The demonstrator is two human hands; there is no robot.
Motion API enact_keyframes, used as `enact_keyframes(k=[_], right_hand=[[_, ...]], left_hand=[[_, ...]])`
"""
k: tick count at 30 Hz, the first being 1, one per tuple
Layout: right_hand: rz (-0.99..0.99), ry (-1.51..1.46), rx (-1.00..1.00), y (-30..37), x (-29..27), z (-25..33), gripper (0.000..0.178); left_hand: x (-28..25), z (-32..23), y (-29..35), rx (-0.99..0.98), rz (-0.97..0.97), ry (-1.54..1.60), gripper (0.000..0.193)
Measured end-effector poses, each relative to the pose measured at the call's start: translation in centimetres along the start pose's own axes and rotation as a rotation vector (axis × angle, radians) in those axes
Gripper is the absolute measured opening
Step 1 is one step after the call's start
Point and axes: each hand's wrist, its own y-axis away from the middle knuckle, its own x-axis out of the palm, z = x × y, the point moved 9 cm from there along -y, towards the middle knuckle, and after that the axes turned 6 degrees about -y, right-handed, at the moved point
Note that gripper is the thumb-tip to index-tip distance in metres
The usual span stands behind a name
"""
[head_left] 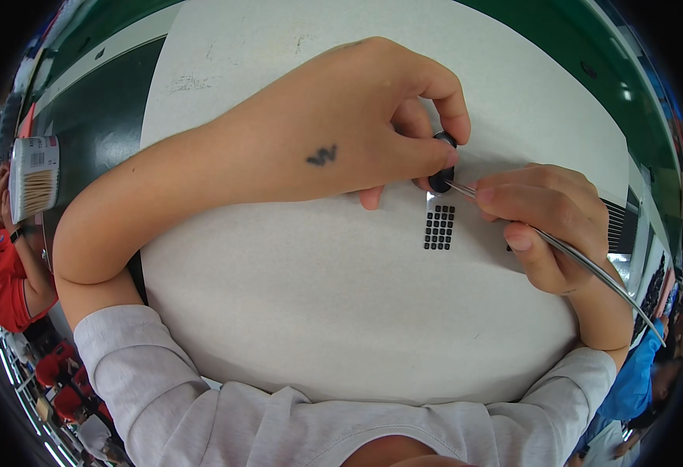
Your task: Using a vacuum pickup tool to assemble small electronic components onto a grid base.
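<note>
My left hand (388, 117) reaches across the table and pinches a small black rounded part (441, 180) between thumb and fingers. Much of that part is hidden behind the thumb. In my right hand (547, 222) is a slim metal tool with a pointed tip (590, 265), gripped like a pen. Its tip meets the lower edge of the black part, or lies right beside it. Just below, on the table, lies a small strip with rows of tiny black squares (439, 228).
A white table top (341, 311) spreads under both arms. To the left stands a clear tub of cotton swabs (36, 179) on a dark green surface. A person in a red shirt (14, 280) is at far left; a blue sleeve (629, 381) shows at right.
</note>
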Motion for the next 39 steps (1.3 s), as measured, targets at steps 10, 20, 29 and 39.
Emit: enact_keyframes(k=[10,20,29,39], right_hand=[[0.009,0.062,-0.015,0.1,0.1,0.2,0.017],[0.006,0.149,-0.093,0.0,0.4,0.9,0.018],[-0.004,0.225,-0.127,0.2,0.6,1.2,0.019],[-0.027,-0.182,0.182,0.1,0.1,-1.4,0.022]], left_hand=[[0.0,0.0,-0.1,0.046,-0.005,-0.016,0.010],[-0.2,0.0,-0.1,0.016,-0.012,-0.008,0.010],[-0.1,-0.1,-0.2,0.050,-0.016,-0.015,0.010],[0.3,-0.1,0.1,0.038,0.024,-0.019,0.013]])
